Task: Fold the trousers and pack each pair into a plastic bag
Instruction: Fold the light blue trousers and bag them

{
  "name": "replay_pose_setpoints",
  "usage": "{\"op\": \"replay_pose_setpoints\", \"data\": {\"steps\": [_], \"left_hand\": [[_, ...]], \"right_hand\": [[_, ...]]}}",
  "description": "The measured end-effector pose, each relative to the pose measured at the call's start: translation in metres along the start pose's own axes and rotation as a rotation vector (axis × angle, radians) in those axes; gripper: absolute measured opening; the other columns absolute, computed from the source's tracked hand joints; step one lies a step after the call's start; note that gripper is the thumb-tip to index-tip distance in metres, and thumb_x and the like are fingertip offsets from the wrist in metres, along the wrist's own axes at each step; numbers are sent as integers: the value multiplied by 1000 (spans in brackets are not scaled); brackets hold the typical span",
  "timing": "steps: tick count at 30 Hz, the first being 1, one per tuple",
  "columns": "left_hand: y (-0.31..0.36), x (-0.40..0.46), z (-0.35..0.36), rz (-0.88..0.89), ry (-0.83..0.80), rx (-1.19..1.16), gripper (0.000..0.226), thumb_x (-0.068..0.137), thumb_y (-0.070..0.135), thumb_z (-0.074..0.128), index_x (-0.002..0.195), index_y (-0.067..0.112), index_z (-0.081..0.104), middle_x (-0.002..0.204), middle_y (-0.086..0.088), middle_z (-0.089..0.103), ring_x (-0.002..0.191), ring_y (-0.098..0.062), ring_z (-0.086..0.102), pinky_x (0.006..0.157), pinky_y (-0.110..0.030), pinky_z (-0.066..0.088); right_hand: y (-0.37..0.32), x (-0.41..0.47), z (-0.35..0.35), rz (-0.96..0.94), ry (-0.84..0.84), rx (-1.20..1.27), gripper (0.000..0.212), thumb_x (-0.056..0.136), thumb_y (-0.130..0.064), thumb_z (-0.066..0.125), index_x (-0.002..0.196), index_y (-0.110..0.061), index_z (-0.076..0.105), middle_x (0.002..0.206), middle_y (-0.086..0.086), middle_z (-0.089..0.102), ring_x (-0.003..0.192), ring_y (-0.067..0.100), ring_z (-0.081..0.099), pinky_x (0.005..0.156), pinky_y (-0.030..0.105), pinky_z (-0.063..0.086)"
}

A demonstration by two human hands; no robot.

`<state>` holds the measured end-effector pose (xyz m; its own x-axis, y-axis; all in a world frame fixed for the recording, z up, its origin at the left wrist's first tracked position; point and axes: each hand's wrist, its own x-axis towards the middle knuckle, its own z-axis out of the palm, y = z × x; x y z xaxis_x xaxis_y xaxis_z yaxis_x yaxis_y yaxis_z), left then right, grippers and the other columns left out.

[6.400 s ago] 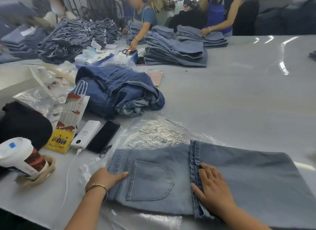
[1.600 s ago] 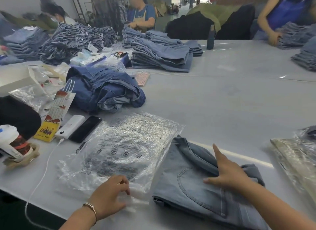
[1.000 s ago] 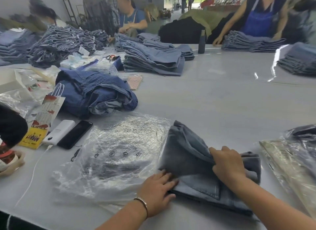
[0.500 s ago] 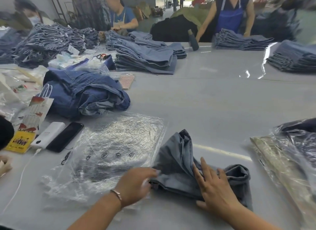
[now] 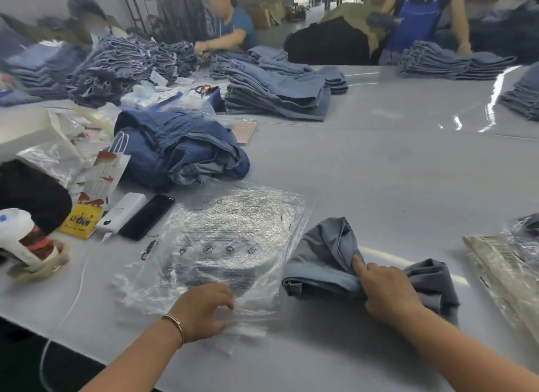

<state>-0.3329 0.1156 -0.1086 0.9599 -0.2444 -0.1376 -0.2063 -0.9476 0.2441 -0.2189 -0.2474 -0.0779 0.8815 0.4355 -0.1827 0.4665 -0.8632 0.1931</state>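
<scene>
- While the left hand [image 5: 204, 313] sits nearest the table edge, its curled fingers pinch the near open end of the plastic bag [image 5: 230, 245], which lies flat and runs away from the person.
- Just to the right, apart from the bag's right edge, the folded trousers [image 5: 323, 272] lie bunched on the table [image 5: 379, 172], long axis running left to right.
- On that bundle the right hand [image 5: 388, 292] grips the denim, fingers curled into the cloth and forefinger pointing up-left.
- By my reading, the bundle must travel leftward and then turn into the mouth that the left hand holds; the right hand carries, the left opens.
- Farther off, a dark blue heap [image 5: 180, 155] lies beyond the bag.
</scene>
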Motion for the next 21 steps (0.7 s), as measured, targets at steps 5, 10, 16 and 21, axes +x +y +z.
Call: {"op": "replay_pose_setpoints", "data": {"steps": [5,10,16,21], "left_hand": [[-1,-5,-4,46,-18,135,33,75,43,61,104,32,71,117,12,51,96,-9,56,72,-21,48],[14,-3,-5,187,155,247,21,72,30,55,54,19,55,61,6,52,47,-12,51,36,-18,36],[16,10,-3,-100,252,-97,15,87,24,63,73,21,66,69,10,62,66,-9,57,61,-21,41],[43,28,-11,-276,284,-546,12,81,18,74,70,20,69,61,6,68,59,-5,64,62,-22,50]], "right_hand": [[14,-2,-1,69,45,146,78,75,-22,51,146,-24,19,114,1,61,98,27,62,69,32,42],[10,-5,3,78,79,170,80,73,-22,51,146,-24,20,110,-1,62,93,26,63,63,30,38],[10,-5,2,194,138,261,67,68,-20,50,132,-28,31,82,-5,54,71,24,56,54,30,37],[11,-4,1,328,150,291,60,67,-21,52,124,-27,34,64,-11,39,59,20,43,45,27,23]]}}
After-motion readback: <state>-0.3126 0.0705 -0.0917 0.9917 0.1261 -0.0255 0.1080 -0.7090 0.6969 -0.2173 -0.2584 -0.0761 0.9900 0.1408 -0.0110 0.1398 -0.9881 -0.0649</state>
